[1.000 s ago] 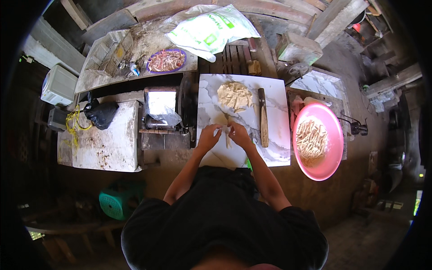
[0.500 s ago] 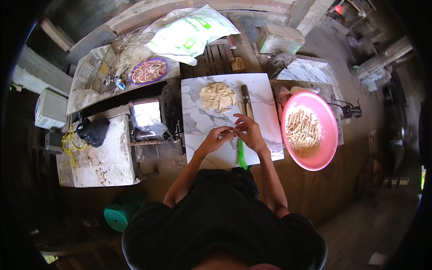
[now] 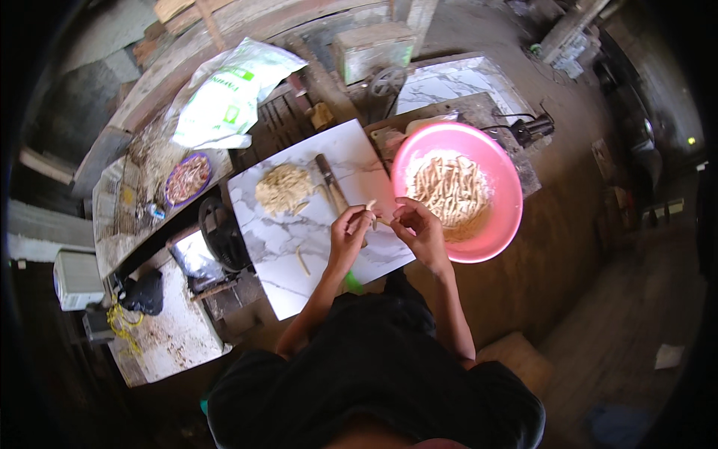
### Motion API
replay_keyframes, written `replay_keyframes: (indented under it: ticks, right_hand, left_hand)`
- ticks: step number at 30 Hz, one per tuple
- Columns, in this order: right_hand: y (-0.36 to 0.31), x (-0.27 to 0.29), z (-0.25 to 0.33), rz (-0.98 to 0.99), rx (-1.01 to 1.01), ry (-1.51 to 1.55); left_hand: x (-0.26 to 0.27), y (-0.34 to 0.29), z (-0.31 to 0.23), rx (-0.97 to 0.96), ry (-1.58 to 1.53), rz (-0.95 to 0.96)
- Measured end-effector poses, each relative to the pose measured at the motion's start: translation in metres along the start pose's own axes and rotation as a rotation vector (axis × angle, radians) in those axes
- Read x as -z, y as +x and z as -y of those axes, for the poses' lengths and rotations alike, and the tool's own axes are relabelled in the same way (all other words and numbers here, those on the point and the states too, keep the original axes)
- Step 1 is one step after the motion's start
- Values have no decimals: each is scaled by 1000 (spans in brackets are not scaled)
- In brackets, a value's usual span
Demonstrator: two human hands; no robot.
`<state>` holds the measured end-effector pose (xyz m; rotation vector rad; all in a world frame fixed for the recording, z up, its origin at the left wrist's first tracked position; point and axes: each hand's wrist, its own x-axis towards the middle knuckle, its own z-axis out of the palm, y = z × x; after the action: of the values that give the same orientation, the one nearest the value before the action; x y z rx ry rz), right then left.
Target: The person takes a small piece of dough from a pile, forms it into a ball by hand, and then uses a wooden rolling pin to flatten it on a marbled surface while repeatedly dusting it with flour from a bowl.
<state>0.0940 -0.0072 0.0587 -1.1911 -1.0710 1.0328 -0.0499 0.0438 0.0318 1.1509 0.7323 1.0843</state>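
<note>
My left hand (image 3: 348, 233) and my right hand (image 3: 420, 233) are raised over the right edge of a white marbled board (image 3: 262, 243), close to a pink basin (image 3: 510, 191). Both are closed in a pinch on a thin, pale dough strip (image 3: 382, 221) between them. Many similar floured strips (image 3: 452, 187) fill the basin. On the board lie a heap of pale strips (image 3: 284, 188), a loose strip (image 3: 302, 260), and a wooden stick (image 3: 330, 179) with a dark end. A green handle (image 3: 353, 282) shows near my left forearm; the rest of it is hidden.
A white and green sack (image 3: 224, 97) lies beyond the board. To the left are a purple-rimmed plate (image 3: 188, 179) of reddish pieces, a black wheel (image 3: 224, 233) and a black bag (image 3: 142, 292). A box (image 3: 374, 51) and a metal wheel (image 3: 387, 81) stand behind the basin.
My view has turned to the right, so the board appears tilted and the basin nearer the middle. My hands have shifted from over the board's middle to beside the basin.
</note>
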Motion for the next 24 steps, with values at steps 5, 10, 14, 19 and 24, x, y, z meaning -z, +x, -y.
replay_keyframes:
  ticks: [5,10,14,19,24]
  right_hand:
    - [-11,41,-3,-217,47,-155]
    - [-19,77,-6,-338,49,-437]
    - [-16,94,-13,-274,12,-499]
    - [-2,97,-11,-292,93,-564]
    - [5,87,-20,-296,183,-727]
  left_hand:
    - [-13,20,-2,-29,22,-157]
    - [-28,38,11,-89,17,-4]
    - [-39,49,17,-132,29,-85]
    - [-51,51,38,-200,434,13]
    - [-61,44,39,-314,837,229]
